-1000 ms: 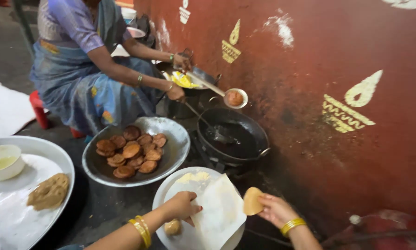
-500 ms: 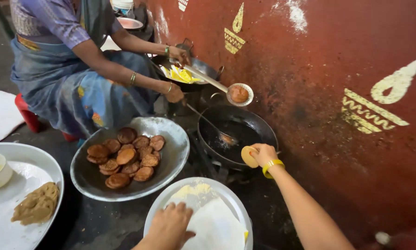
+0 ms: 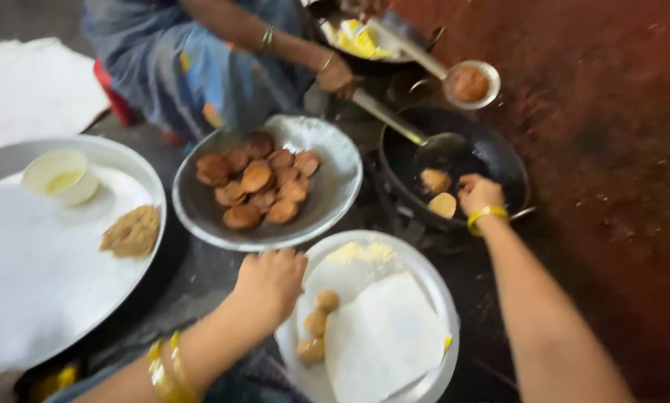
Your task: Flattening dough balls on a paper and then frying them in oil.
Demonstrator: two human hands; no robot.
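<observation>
The right hand [image 3: 478, 195] is reaching over the black frying pan [image 3: 499, 160], fingers pinched narrow on a pale dough disc [image 3: 443, 204] right at the pan's near edge, beside another piece [image 3: 435, 180] already frying. A drop from there could splash hot oil onto the wrist. The left hand [image 3: 270, 282] is resting half-open on the rim of the steel plate [image 3: 432, 291], holding nothing, near the dough balls [image 3: 315, 323]; leaning harder might be tipping that plate.
</observation>
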